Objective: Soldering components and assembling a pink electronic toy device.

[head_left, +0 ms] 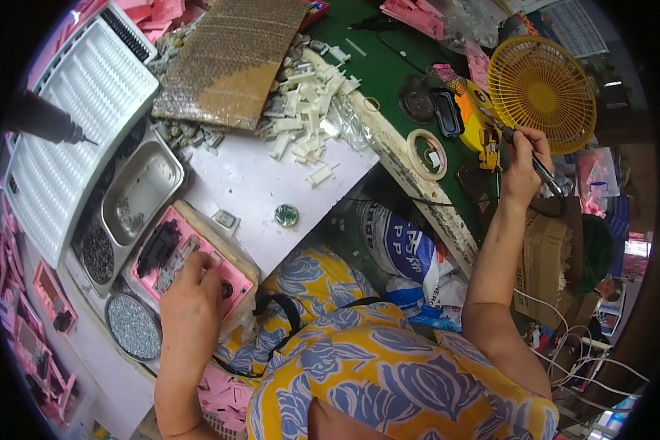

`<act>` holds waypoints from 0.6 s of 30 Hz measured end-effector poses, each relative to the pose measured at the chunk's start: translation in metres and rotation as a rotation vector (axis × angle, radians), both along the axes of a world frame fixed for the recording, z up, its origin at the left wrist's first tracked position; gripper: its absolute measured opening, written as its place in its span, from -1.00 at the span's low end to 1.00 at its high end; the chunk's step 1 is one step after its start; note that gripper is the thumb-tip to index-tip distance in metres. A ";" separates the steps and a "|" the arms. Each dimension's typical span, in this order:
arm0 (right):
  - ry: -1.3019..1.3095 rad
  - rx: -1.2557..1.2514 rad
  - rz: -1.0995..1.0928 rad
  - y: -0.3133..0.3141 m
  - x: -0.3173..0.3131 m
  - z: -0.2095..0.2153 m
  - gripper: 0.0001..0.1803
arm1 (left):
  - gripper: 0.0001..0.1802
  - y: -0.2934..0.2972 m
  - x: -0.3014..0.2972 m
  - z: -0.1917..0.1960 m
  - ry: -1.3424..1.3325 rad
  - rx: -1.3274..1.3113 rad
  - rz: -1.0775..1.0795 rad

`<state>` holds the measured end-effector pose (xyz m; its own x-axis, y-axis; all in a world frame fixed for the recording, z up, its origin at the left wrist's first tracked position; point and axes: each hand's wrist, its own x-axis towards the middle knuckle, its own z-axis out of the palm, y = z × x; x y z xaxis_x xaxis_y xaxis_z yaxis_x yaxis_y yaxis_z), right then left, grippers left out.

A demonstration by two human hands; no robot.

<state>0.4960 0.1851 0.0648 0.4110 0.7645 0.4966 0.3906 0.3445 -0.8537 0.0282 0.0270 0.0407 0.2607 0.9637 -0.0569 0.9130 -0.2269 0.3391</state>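
My right hand (524, 165) is wrapped round a soldering iron (545, 178) with a dark handle and a cord. The iron's front end lies beside a yellow soldering stand (471, 121) on the green bench. On the left, my left hand (191, 293) has its fingers bent down onto a pink plastic casing (236, 295). Inside the casing are a black part (158, 248) and a grey metallic piece (180, 262) by my fingertips. Whatever the fingers pinch is hidden beneath them. A small round tin (286, 215) stands on the white table right of the casing.
A powered screwdriver (51, 121) hangs over a white ribbed tray (95, 95). Metal trays (176, 172) and a round dish of small screws (133, 328) flank the casing. White plastic parts (301, 110), a tape roll (427, 174) and a yellow round grille (543, 95) lie farther off.
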 end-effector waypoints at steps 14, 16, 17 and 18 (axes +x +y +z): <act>1.021 -0.467 0.909 0.006 -0.040 -0.098 -0.59 | -0.72 -0.040 -0.028 -0.007 -0.511 0.053 0.380; 0.740 -0.539 0.824 -0.055 -0.132 -0.094 -0.61 | -0.69 -0.054 -0.042 -0.021 -0.663 0.207 0.554; 0.399 -0.567 0.956 -0.071 -0.164 -0.086 -0.67 | -0.71 -0.062 -0.045 -0.029 -0.772 0.253 0.667; 0.060 -0.531 1.059 -0.086 -0.196 -0.080 -0.73 | -0.71 -0.065 -0.048 -0.035 -0.789 0.255 0.693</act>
